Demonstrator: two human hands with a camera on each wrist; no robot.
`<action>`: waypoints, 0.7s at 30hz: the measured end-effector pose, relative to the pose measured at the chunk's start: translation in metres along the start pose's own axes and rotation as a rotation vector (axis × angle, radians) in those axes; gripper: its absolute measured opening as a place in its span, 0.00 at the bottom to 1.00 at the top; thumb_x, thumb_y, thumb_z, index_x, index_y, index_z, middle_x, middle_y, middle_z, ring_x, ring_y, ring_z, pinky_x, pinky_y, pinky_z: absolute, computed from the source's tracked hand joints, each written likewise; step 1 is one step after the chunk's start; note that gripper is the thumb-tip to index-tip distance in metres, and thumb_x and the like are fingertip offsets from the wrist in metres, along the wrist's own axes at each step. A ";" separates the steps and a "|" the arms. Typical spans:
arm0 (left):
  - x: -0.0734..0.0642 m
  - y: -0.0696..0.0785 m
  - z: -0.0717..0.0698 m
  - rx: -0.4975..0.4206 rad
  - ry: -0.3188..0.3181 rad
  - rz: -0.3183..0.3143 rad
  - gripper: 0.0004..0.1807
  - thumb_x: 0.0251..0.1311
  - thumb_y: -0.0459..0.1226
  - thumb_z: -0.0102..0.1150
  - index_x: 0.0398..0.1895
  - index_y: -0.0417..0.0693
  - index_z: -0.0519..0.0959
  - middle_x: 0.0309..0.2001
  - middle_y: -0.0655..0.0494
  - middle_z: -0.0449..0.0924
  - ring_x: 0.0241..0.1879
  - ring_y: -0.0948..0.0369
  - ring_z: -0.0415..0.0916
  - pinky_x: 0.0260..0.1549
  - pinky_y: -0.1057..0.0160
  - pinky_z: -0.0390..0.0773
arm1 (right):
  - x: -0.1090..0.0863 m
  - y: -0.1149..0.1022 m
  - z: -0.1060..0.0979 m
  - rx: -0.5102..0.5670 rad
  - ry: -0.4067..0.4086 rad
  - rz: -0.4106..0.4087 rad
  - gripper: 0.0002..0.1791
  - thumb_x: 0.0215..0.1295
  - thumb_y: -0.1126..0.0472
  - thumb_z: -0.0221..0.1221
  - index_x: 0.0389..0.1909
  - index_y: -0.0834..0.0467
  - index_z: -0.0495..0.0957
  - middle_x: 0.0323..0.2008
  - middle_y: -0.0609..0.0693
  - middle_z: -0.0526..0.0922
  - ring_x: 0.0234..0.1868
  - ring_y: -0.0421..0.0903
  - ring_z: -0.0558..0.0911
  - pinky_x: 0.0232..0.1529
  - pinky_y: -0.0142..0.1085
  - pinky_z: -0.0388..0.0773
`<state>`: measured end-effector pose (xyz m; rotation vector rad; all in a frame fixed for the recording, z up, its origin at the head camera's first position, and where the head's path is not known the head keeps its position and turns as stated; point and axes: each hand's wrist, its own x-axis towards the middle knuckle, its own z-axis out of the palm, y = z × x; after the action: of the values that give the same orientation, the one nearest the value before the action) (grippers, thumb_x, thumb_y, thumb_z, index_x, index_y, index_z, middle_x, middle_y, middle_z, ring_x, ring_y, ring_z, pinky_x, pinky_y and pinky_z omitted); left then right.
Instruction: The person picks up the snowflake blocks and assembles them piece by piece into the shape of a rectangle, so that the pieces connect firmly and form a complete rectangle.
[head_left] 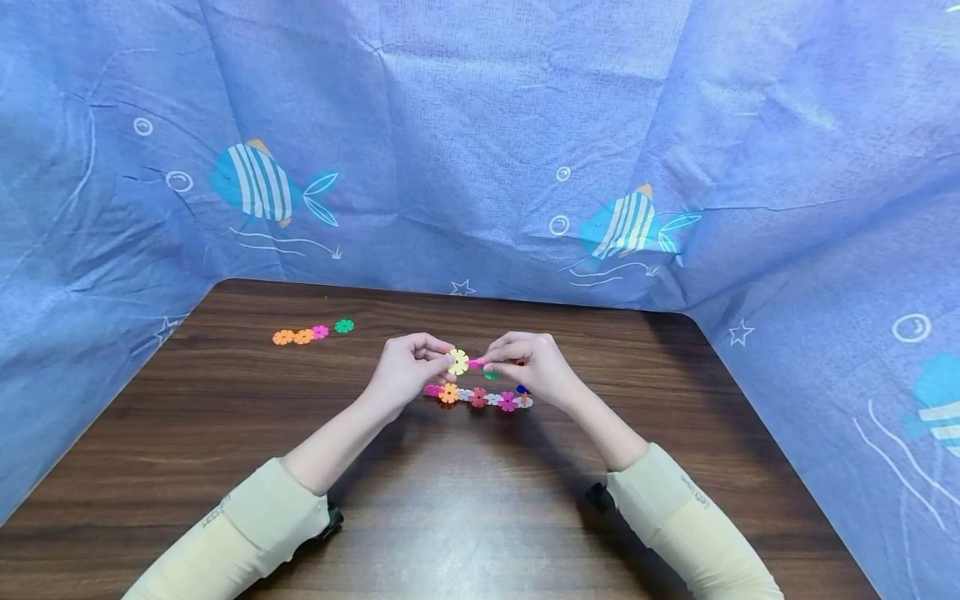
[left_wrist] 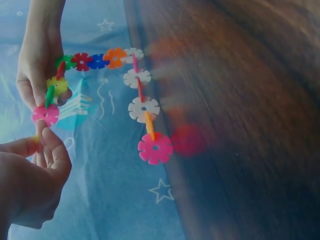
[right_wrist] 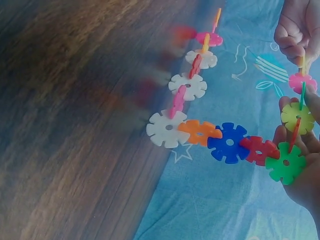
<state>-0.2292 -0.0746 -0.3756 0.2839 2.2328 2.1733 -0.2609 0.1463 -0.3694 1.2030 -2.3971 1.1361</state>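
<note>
My left hand [head_left: 405, 371] pinches a yellow flower-shaped disc [head_left: 457, 362] between thumb and fingertips. That disc sits against a pink disc [right_wrist: 301, 82] at one end of a linked chain of notched plastic discs. From the other side my right hand [head_left: 534, 364] grips the chain near this end, its fingers around a green disc set edge-on and another yellow disc [right_wrist: 297, 117]. The chain bends on through a green disc [right_wrist: 286, 162], a blue disc [right_wrist: 229, 143] and a white disc [right_wrist: 167, 129], running back below both hands to a pink disc [left_wrist: 155, 148].
Two orange discs [head_left: 283, 337], a pink disc [head_left: 320, 332] and a green disc [head_left: 344, 326] lie toward the back left of the dark wooden table [head_left: 225, 400]. A blue fish-print cloth [head_left: 465, 167] hangs behind the table and along its sides.
</note>
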 end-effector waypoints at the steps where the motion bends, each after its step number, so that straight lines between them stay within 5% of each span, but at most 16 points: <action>1: 0.000 0.000 0.000 -0.007 -0.004 -0.003 0.10 0.57 0.26 0.59 0.41 0.28 0.78 0.31 0.45 0.83 0.23 0.62 0.82 0.33 0.52 0.82 | 0.000 0.000 0.001 0.001 0.001 -0.001 0.06 0.54 0.61 0.67 0.34 0.54 0.87 0.33 0.46 0.85 0.31 0.39 0.79 0.26 0.27 0.72; 11: -0.004 0.001 0.004 -0.133 0.048 -0.071 0.12 0.57 0.24 0.58 0.44 0.26 0.76 0.25 0.53 0.82 0.21 0.64 0.80 0.30 0.60 0.83 | 0.004 -0.034 -0.004 0.007 0.043 -0.015 0.05 0.52 0.72 0.66 0.31 0.65 0.86 0.31 0.56 0.84 0.29 0.45 0.79 0.25 0.23 0.69; 21: -0.006 -0.001 0.011 -0.201 0.120 -0.104 0.10 0.59 0.26 0.58 0.44 0.29 0.78 0.28 0.50 0.84 0.23 0.61 0.82 0.32 0.60 0.83 | 0.003 -0.038 -0.004 -0.001 0.090 0.023 0.04 0.51 0.73 0.66 0.29 0.66 0.85 0.31 0.56 0.84 0.29 0.46 0.78 0.25 0.23 0.68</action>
<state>-0.2218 -0.0644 -0.3779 0.0335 2.0098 2.3919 -0.2348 0.1334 -0.3451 1.1017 -2.3506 1.1698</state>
